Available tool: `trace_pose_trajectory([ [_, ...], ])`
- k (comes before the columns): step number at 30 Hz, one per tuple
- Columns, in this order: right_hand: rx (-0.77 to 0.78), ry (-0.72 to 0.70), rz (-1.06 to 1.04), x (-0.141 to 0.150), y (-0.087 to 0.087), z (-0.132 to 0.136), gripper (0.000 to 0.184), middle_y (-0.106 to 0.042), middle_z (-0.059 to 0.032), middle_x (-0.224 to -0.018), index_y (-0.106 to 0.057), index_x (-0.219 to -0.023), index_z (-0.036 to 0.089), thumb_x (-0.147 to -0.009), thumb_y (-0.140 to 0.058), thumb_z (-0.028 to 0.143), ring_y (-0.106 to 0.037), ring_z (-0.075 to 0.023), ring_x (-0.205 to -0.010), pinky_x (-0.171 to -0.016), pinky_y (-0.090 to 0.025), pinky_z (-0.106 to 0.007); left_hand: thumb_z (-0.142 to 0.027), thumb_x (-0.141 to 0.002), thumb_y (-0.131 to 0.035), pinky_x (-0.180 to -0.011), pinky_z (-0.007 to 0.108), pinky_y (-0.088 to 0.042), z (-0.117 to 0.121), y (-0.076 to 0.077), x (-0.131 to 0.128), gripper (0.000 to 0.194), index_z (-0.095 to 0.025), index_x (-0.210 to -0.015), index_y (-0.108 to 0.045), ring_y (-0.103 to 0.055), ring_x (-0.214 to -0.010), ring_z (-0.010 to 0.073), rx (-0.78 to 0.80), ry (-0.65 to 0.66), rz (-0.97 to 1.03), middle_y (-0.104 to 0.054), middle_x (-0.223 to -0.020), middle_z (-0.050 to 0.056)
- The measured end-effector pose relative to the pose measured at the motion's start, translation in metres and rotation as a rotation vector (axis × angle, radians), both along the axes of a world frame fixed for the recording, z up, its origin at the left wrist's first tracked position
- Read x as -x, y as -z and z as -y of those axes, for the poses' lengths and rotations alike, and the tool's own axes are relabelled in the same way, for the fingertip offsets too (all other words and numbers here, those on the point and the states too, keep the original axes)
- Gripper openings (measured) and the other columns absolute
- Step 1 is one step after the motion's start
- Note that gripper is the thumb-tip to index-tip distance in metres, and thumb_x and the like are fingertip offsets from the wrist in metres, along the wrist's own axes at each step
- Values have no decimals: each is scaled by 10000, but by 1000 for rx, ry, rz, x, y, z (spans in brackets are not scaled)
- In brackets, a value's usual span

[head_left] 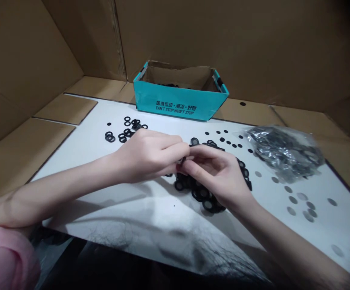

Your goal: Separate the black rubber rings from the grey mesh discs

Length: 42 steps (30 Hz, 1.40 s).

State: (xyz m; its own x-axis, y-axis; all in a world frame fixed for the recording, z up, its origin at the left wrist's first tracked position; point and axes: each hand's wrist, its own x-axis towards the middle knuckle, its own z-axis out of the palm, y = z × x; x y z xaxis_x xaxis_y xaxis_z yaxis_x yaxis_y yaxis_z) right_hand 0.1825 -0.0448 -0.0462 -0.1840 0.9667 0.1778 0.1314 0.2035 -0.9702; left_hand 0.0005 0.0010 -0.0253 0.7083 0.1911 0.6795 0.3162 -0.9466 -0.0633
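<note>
My left hand (159,156) and my right hand (220,171) meet fingertip to fingertip above the table. Both are closed in a pinch on a small black piece (181,160), mostly covered by the fingers; its exact kind cannot be made out. Beneath and around my right hand lies a pile of black rings with grey centres (203,193). Beyond my left hand, loose black open rings (127,121) are scattered, some overlapping.
A turquoise cardboard box (177,98) with dark pieces inside stands at the back. On the right lies a clear plastic bag (286,151) of grey discs. Small black discs (234,146) and translucent grey discs (302,196) dot the white tabletop (102,205). Cardboard walls (238,44) enclose it.
</note>
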Motion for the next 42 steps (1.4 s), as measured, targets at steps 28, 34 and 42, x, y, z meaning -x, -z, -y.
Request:
trace_pose_trajectory([
  [28, -505, 79, 1127, -93, -23, -7, 287, -725, -83, -1049, -699, -1129, 240, -862, -610, 292, -659, -264, -931, -769, -521, -407, -593, -717, -622, -635, 273, -416, -103, -22, 100, 517, -226, -1081, -642, -626, -925, 255, 818, -905, -1007, -689, -1100, 88],
  [34, -418, 251, 1086, -109, -29, 5, 278, -726, -88, -1048, -714, -1081, 232, -867, -598, 368, -659, -231, -927, -752, -485, -353, -541, -662, -647, -645, 275, -405, -111, -8, 100, 488, -189, -997, -687, -633, -889, 271, 897, -821, -1042, -709, -1065, 130],
  [42, 5, 422, 1077, -150, -14, 33, 245, -738, -87, -990, -722, -923, 236, -813, -631, 435, -645, -182, -638, -552, -472, -321, -426, -641, -640, -609, 245, -390, -118, -2, 107, 331, -180, -857, -691, -632, -792, 233, 940, -760, -1063, -731, -930, 118],
])
